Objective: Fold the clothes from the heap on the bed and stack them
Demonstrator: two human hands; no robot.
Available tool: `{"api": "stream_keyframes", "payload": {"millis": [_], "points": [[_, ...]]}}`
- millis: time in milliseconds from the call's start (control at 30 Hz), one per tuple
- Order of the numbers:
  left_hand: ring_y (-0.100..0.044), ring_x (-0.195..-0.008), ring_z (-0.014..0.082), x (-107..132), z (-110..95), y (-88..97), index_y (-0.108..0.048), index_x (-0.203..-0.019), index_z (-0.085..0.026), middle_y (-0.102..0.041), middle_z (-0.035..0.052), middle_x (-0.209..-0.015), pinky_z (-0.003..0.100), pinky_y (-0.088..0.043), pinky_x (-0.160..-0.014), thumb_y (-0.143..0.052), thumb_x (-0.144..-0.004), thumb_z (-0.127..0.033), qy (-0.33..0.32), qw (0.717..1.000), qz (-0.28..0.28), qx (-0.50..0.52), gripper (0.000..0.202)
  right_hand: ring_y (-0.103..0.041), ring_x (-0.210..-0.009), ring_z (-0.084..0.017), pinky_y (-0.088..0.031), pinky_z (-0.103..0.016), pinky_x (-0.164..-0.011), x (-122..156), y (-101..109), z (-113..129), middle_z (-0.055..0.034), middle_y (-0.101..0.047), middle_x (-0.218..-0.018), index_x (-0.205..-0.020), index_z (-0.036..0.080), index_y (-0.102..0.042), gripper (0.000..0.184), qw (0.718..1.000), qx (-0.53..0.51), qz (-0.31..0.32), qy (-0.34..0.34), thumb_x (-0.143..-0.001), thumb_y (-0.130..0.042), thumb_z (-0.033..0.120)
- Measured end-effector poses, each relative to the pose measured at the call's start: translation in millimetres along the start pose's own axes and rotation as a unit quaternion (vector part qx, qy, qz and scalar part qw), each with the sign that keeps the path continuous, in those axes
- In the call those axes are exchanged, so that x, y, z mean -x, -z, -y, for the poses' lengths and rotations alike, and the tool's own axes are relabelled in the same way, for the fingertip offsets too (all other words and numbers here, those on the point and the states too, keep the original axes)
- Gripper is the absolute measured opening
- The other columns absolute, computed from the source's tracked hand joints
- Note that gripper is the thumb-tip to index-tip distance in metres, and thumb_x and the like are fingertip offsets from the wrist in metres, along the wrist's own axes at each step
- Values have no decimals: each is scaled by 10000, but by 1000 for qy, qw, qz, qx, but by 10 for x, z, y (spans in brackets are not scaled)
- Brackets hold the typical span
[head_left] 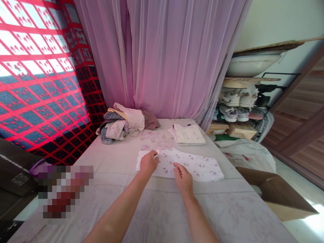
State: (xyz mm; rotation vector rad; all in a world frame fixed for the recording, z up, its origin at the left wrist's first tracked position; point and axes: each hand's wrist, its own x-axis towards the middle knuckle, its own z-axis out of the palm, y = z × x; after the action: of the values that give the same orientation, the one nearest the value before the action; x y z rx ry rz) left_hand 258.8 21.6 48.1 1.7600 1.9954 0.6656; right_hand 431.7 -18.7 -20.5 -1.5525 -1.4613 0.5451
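One white printed garment [199, 164] lies lengthwise across the bed sheet [106, 195], directly in front of the person, with its small figures facing up. It is spread long and narrow, fairly flat, its right-hand portion free of both hands; the layout appears chosen to keep the whole length within reach.

Left hand [149, 163]: nearly closed, thumb and forefinger pinching a bit of white fabric at the garment's upper edge, towards its left end. The grip is at the tips only — presumably to control the edge without crushing the cloth beneath.

Right hand [183, 177]: partly curled, thumb close to the forefinger, held over the middle of the garment near its lower edge. Whether fabric is caught between the fingertips cannot be determined from this angle. Its position beside the left hand suggests that it serves to steady or straighten the material.

Beyond the garment, to the right, sits a folded stack of pale clothes [189, 135], squared and compact. Well apart on the left is a loose heap of mixed clothes [131, 118], crumpled and overlapping. Both rest towards the far side by the purple curtain [164, 64] — an arrangement that, in this assessment, leaves the near surface available for handling
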Motion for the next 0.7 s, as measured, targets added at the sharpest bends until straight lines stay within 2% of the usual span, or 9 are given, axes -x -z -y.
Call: {"api": "stream_keyframes", "payload": {"millis": [167,267,333,433,467,533,600,700], "points": [[-663,-906,225,53,-117,-325,-680,-992,-225,-734,74,-955,297,-443,-750,-568,-799,-262,-17,999,28,-21,226,-661,-928,-205,-503,-320,-870,-18,-17,-1,-69,-717,-1049,-1024,203,-697,432,998,-48,-5,-29,-834,-355,387],[-665,-909,227,93,-139,-372,-672,-1027,-208,-726,81,-992,306,-460,-765,-580,-820,-329,-34,999,38,-13,256,-671,-873,-191,-509,-307,-849,-33,-7,0,-60,-715,-1054,-1047,208,-690,435,998,-53,-2,-46,-852,-342,382],[-664,-897,205,89,-92,-328,-662,-1059,-206,-719,72,-1026,294,-477,-781,-537,-856,-372,-53,998,44,-1,291,-673,-847,-185,-512,-302,-837,-35,2,-6,-53,-716,-1052,-1066,213,-687,439,998,-42,3,-47,-864,-329,368],[-631,-1024,184,9,132,-169,-654,-1105,-205,-686,70,-1151,297,-466,-918,-397,-922,-337,-126,992,22,-13,342,-659,-925,-189,-495,-305,-878,-23,11,0,-56,-713,-1060,-1082,212,-687,446,1000,10,-6,-17,-881,-306,328],[-588,-1124,198,-32,242,-106,-641,-1146,-198,-655,81,-1222,329,-426,-998,-369,-930,-329,-162,986,4,-41,371,-645,-972,-189,-478,-305,-909,-15,11,16,-60,-708,-1072,-1090,210,-684,450,999,36,-11,3,-890,-294,309],[-418,-1329,244,-112,476,2,-556,-1290,-173,-514,102,-1406,420,-305,-1114,-379,-924,-353,-194,974,-5,-121,445,-607,-1060,-185,-433,-302,-973,8,1,80,-69,-692,-1114,-1128,203,-671,458,994,88,-13,56,-911,-275,278],[-280,-1412,256,-167,677,63,-448,-1394,-177,-385,96,-1500,466,-216,-1151,-384,-921,-405,-199,962,22,-185,528,-555,-1143,-181,-382,-300,-1024,40,-28,172,-70,-659,-1188,-1181,205,-646,444,984,134,15,117,-930,-285,269],[-209,-1439,241,-189,830,59,-366,-1448,-203,-298,80,-1543,465,-177,-1161,-351,-929,-476,-206,949,63,-229,587,-452,-1262,-202,-322,-339,-1063,95,-94,298,-56,-573,-1327,-1253,238,-600,402,959,201,97,174,-930,-366,290]]}}
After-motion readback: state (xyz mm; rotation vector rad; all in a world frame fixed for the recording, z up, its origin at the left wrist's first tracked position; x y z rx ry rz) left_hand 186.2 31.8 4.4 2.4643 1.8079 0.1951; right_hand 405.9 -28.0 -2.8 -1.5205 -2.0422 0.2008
